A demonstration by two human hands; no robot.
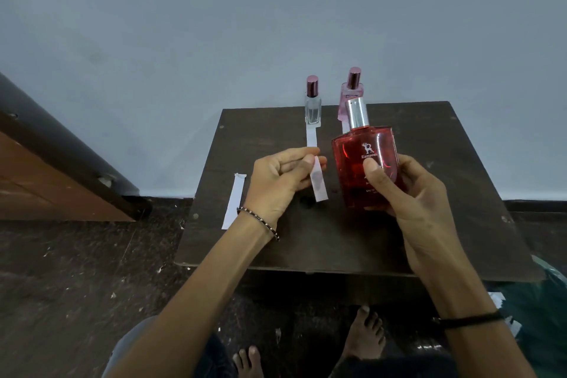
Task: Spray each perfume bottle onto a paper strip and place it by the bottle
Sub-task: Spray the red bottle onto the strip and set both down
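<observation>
My right hand (411, 196) grips a large red perfume bottle (365, 156) with a silver cap, held upright above the dark wooden table (337, 239). My left hand (279, 181) pinches a white paper strip (318, 184) just left of the bottle; the strip hangs down with a damp grey patch. At the table's far edge stands a small clear bottle (313, 107) with a pink cap, and a paper strip (311, 136) lies in front of it. Beside it stands a pink bottle (352, 92), partly hidden behind the red one.
Another white strip (234, 201) hangs over the table's left edge. A dark wooden panel (61, 163) leans at the left. A blue-grey wall rises right behind the table. My bare feet (365, 334) rest on the dark littered floor below.
</observation>
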